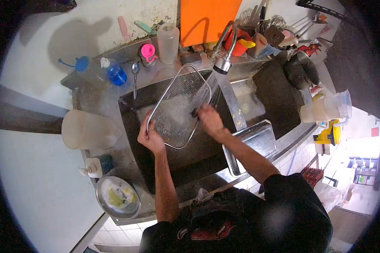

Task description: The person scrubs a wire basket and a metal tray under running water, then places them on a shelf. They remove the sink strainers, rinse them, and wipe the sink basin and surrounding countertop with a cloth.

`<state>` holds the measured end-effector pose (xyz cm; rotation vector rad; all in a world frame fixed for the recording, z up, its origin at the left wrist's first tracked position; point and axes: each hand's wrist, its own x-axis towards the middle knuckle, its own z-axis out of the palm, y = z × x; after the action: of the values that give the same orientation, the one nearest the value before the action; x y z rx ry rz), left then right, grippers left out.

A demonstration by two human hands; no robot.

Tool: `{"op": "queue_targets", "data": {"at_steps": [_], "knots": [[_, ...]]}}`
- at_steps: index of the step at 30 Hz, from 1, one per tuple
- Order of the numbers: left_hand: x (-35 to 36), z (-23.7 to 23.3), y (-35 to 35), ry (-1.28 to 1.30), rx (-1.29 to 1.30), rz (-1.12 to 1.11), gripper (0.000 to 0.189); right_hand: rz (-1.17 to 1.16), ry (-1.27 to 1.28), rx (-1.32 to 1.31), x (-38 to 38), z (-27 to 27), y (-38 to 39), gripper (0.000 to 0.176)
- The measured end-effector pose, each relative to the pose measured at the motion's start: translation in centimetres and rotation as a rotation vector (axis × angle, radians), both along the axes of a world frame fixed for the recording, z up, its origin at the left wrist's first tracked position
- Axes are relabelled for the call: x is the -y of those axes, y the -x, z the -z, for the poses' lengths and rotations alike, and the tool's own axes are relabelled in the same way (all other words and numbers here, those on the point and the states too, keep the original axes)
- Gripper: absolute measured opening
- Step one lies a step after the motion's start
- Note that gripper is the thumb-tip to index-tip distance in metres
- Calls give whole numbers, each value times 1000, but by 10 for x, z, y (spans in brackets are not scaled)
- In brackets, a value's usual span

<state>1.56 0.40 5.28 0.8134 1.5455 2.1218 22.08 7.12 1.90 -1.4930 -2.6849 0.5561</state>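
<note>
A rectangular wire mesh basket is tilted over the left sink basin. My left hand grips the basket's rim at its lower left side. From the tap's spray head, water streams down onto the mesh. My right hand is at the basket's right side, in the spray, with its fingers closed around a small dark thing too hidden to name. A metal tray rests on the sink edge under my right forearm.
On the left counter are a large plastic container, a pump bottle and a round bowl with a sponge. Bottles and a clear jug line the back. Utensils and a plastic pitcher stand at the right.
</note>
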Motion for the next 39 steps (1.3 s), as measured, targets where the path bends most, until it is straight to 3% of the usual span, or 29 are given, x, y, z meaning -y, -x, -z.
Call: {"op": "queue_targets", "data": {"at_steps": [1, 3, 8, 12, 15, 18, 21, 25, 26, 28, 29, 30, 31, 33, 36, 39], "knots": [[-3, -1, -1, 17, 8, -13, 32, 47, 41, -8, 9, -2, 9, 30], [-8, 4, -3, 12, 80, -17, 33, -214, 87, -143, 37, 10, 23, 30], [-5, 13, 5, -25, 227, -48, 35, 43, 167, -418, 32, 8, 51, 25], [-14, -2, 12, 43, 161, -14, 36, 129, 354, -799, 62, -14, 74, 21], [-8, 7, 20, 48, 159, -16, 35, -170, 384, -724, 58, -8, 61, 20], [-7, 14, 16, 40, 319, -39, 34, 48, 311, -469, 38, 1, 52, 20], [-14, 19, 4, 18, 353, -10, 34, 115, 311, -614, 54, -19, 72, 21], [-2, 33, 19, 13, 303, -29, 36, -182, 452, -408, 39, -29, 44, 17], [2, 44, 21, 6, 291, -46, 36, -211, 290, -480, 28, -20, 31, 16], [11, 39, 16, 79, 443, -60, 37, 23, 73, -556, -1, -21, 20, 22], [17, 36, 15, 114, 514, -70, 37, 118, -161, -506, -15, -13, 16, 27], [23, 38, 13, 126, 544, -31, 37, 234, -112, -677, -27, -8, 11, 30], [28, 31, 10, 158, 585, -20, 37, 189, -382, -393, -33, -21, 5, 35], [39, 20, -1, 223, 673, 8, 38, 260, -553, -200, -36, -35, 2, 38], [58, 27, -16, 258, 694, 116, 37, 357, -436, -424, -48, -17, -9, 36], [84, 39, -25, 232, 717, 212, 41, 209, -410, -351, -68, 30, -29, 44]]}}
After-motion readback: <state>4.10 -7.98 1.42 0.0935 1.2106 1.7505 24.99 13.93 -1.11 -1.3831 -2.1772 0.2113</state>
